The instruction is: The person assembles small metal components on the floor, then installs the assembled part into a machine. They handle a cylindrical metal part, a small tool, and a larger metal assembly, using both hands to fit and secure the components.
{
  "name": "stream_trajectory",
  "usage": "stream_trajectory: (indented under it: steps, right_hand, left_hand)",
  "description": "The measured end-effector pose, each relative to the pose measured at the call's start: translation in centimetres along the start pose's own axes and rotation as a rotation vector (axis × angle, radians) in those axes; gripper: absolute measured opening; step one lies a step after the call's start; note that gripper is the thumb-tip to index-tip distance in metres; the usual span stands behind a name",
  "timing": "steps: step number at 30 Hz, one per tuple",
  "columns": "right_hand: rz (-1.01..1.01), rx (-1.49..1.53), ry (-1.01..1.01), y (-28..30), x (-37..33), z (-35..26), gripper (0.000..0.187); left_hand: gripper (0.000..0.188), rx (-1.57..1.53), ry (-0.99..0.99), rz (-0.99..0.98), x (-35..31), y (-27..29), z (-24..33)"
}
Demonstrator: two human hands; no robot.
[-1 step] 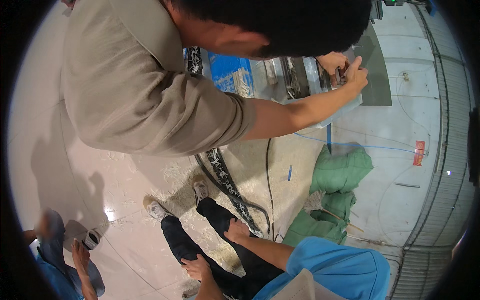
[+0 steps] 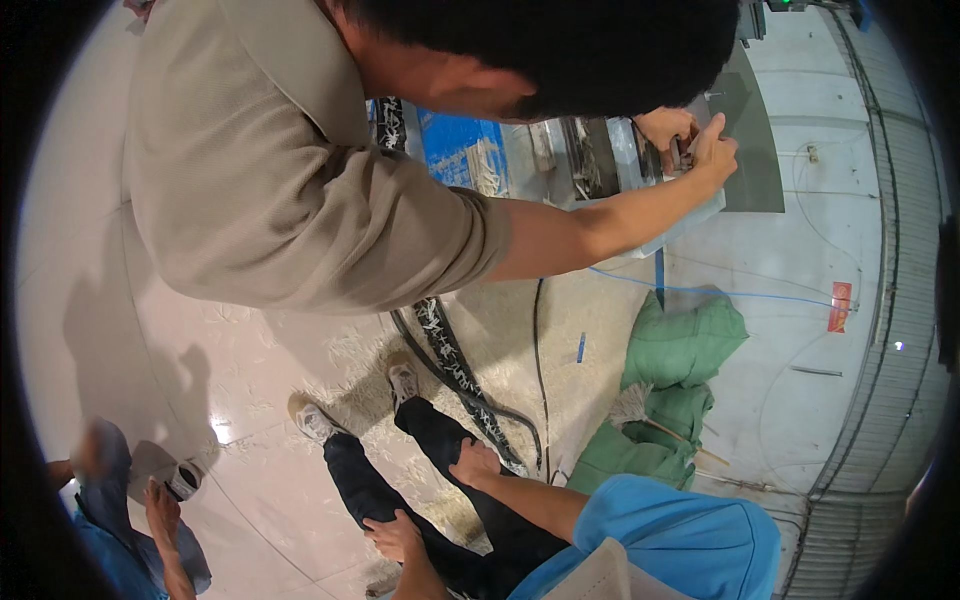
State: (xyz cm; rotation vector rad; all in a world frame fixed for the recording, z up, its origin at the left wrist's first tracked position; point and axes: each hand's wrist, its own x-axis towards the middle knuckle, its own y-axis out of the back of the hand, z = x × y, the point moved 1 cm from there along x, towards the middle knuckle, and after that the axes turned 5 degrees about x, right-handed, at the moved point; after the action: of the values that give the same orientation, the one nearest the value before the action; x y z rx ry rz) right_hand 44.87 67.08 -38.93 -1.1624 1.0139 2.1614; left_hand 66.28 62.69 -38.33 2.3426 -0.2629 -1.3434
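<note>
My left hand [image 2: 396, 534] lies on my left thigh, fingers spread over the dark trousers [image 2: 370, 490]. Resting on my right leg near the knee is my right hand [image 2: 476, 463], fingers laid against the cloth. Neither hand holds anything. Across from me, a co-worker in a tan shirt [image 2: 290, 200] bends over a machine [image 2: 595, 155]. That person's two hands [image 2: 695, 145] meet at a small dark part beside a grey sheet panel [image 2: 755, 140]; the fingers hide most of it.
Green sacks [image 2: 680, 340] lie at the right by a white wall [image 2: 800, 250]. A black hose [image 2: 465, 385] and cable [image 2: 541, 370] cross the floor among pale shavings. A blue line [image 2: 720, 292] runs to the wall. Another person's hand [image 2: 162, 512] shows at lower left.
</note>
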Motion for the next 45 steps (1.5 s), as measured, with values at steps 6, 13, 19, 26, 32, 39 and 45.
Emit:
stream_trajectory:
  steps: [6,13,19,26,32,39,45]
  right_hand:
    - [-0.005,-0.019,0.001,0.6,0.7,0.4,0.084]
    - [0.011,0.021,0.044,0.0,1.2,1.2,0.081]
    - [-0.003,0.035,-0.020,-0.7,1.8,1.3,0.077]
    - [0.013,0.091,0.020,-0.7,1.3,2.3,0.083]
    - [0.053,0.099,0.031,-0.1,1.1,2.0,0.076]
    - [0.054,0.064,0.036,-0.6,1.8,2.0,0.079]
    - [0.021,0.051,0.010,-1.9,1.9,2.6,0.079]
  left_hand:
    - [0.078,-0.035,-0.014,0.047,-0.3,-0.8,0.5]
    - [0.074,-0.120,0.013,0.124,3.4,-9.0,-1.0]
    - [0.070,-0.073,0.032,0.290,3.5,-10.5,0.3]
    - [0.068,-0.041,-0.013,0.066,0.1,-1.7,0.9]
    - [0.066,-0.002,-0.036,0.120,-0.6,0.0,1.7]
    - [0.071,0.004,-0.057,0.123,-0.4,-0.2,1.5]
    - [0.073,0.019,-0.029,0.079,-0.5,-1.9,1.1]
